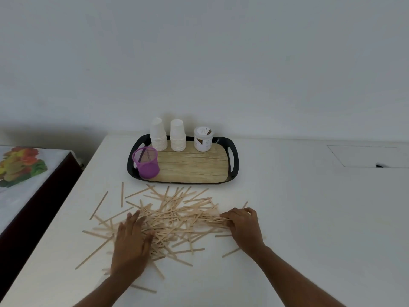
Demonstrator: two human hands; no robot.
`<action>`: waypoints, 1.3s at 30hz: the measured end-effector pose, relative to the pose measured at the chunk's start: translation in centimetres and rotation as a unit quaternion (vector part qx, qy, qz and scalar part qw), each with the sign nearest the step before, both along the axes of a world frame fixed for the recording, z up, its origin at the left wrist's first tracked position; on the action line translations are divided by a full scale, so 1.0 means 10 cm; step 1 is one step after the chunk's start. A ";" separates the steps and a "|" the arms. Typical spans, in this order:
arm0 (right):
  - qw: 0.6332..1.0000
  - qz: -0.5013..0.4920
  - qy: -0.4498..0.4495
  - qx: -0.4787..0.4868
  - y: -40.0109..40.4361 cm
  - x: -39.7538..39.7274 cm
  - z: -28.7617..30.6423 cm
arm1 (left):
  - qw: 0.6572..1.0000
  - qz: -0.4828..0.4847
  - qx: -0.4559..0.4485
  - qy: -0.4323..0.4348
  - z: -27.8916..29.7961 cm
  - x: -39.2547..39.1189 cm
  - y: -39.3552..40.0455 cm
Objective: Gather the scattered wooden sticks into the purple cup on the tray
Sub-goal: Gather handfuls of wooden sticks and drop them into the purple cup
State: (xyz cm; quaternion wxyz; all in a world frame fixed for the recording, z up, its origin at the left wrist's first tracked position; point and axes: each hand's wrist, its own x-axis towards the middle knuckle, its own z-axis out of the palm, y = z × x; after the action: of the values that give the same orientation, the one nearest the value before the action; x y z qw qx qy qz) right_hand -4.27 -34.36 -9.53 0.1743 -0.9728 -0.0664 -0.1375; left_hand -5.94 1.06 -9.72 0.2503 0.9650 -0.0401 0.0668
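Left hand (130,244), palm down and fingers straight, presses flat on the left side of the wooden sticks (174,220); right hand (243,227), fingers curled, grips a bundle of them at the pile's right edge. White table (309,218): bears the sticks, strewn in a loose heap between the hands with strays to the left and near side, and behind the heap a black-rimmed tray (233,161) with a wood-pattern floor. Tray contents: purple cup (146,162), mesh, upright at the front left corner; two stacks of white paper cups (158,135) along the back; a white lidded jar (203,138) to their right.
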 end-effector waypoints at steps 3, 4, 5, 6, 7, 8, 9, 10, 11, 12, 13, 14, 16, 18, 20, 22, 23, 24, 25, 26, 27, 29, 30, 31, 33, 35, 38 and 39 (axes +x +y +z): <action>1.000 0.003 -0.003 0.019 -0.04 0.03 0.04 | 0.999 -0.032 -0.037 0.002 0.12 0.04 -0.28; 1.000 0.005 -0.005 0.029 -0.06 0.04 0.06 | 0.998 -0.043 -0.052 0.004 0.16 0.04 -0.39; 0.999 0.005 -0.007 0.038 -0.08 0.05 0.07 | 0.996 -0.052 -0.069 0.010 0.19 0.05 -0.49; 0.999 0.004 -0.007 0.047 -0.09 0.05 0.10 | 0.995 -0.059 -0.084 0.016 0.21 0.05 -0.58; 0.998 0.002 -0.008 0.059 -0.11 0.06 0.12 | 0.993 -0.063 -0.095 0.022 0.22 0.06 -0.66; 0.997 -0.002 -0.009 0.074 -0.12 0.06 0.14 | 0.993 -0.062 -0.099 0.025 0.23 0.07 -0.72; 0.996 -0.005 -0.009 0.090 -0.14 0.06 0.17 | 0.993 -0.056 -0.100 0.030 0.22 0.09 -0.76; 0.994 -0.011 -0.009 0.105 -0.17 0.05 0.19 | 0.993 -0.046 -0.104 0.034 0.21 0.10 -0.79; 0.993 -0.018 -0.010 0.118 -0.19 0.05 0.20 | 0.992 -0.035 -0.115 0.038 0.19 0.12 -0.82; 0.991 -0.024 -0.010 0.132 -0.20 0.04 0.22 | 0.990 -0.025 -0.130 0.041 0.17 0.14 -0.84; 0.989 -0.029 -0.013 0.145 -0.21 0.02 0.23 | 0.988 -0.017 -0.144 0.044 0.17 0.15 -0.87; 0.987 -0.033 -0.016 0.158 -0.22 0.01 0.24 | 0.987 -0.014 -0.156 0.046 0.18 0.16 -0.90; 0.982 -0.039 -0.021 0.182 -0.21 -0.01 0.27 | 0.982 -0.020 -0.181 0.049 0.21 0.18 -0.99; 0.976 -0.048 -0.029 0.210 -0.18 -0.02 0.30 | 0.975 -0.033 -0.214 0.053 0.27 0.19 -1.10; 0.966 -0.058 -0.029 0.249 -0.12 -0.03 0.33 | 0.961 -0.048 -0.260 0.077 0.33 0.19 -1.23; 0.955 -0.067 -0.019 0.290 -0.01 -0.03 0.36 | 0.942 -0.052 -0.309 0.120 0.41 0.19 -1.39; 0.948 -0.069 -0.012 0.310 0.04 -0.03 0.37 | 0.932 -0.047 -0.329 0.142 0.46 0.19 -1.47; 0.942 -0.068 -0.007 0.329 0.10 -0.02 0.39 | 0.923 -0.037 -0.345 0.166 0.50 0.21 -1.53; 0.936 -0.065 -0.004 0.347 0.16 -0.01 0.40 | 0.913 -0.029 -0.361 0.190 0.57 0.22 -1.59; 0.930 -0.060 -0.002 0.362 0.22 0.00 0.42 | 0.902 -0.028 -0.375 0.211 0.64 0.23 -1.63; 0.925 -0.054 -0.001 0.377 0.28 0.01 0.43 | 0.893 -0.037 -0.387 0.227 0.70 0.25 -1.66; 0.918 -0.043 0.004 0.394 0.40 0.02 0.47 | 0.867 -0.071 -0.421 0.257 0.78 0.31 -1.70; 0.918 -0.040 0.005 0.395 0.45 0.02 0.48 | 0.848 -0.077 -0.449 0.270 0.78 0.35 -1.72; 0.917 -0.035 0.007 0.397 0.50 0.02 0.49 | 0.832 -0.070 -0.474 0.280 0.77 0.39 -1.74; 0.909 -0.029 0.019 0.416 0.58 0.03 0.53 | 0.811 -0.044 -0.514 0.276 0.79 0.45 -1.78; 0.893 -0.035 0.038 0.447 0.62 0.06 0.56 | 0.794 -0.025 -0.543 0.271 0.81 0.48 -1.82; 0.869 -0.064 0.067 0.487 0.63 0.09 0.57 | 0.775 -0.023 -0.572 0.269 0.83 0.45 -1.85; 0.859 -0.074 0.076 0.500 0.63 0.09 0.57 | 0.774 -0.021 -0.575 0.266 0.83 0.45 -1.86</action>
State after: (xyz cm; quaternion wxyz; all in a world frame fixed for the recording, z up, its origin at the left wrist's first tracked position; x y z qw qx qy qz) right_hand -3.32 -28.08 -3.87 0.6315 -0.7640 0.0970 -0.0899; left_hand -1.47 -17.53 -1.37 0.7603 0.6196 0.0537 -0.1876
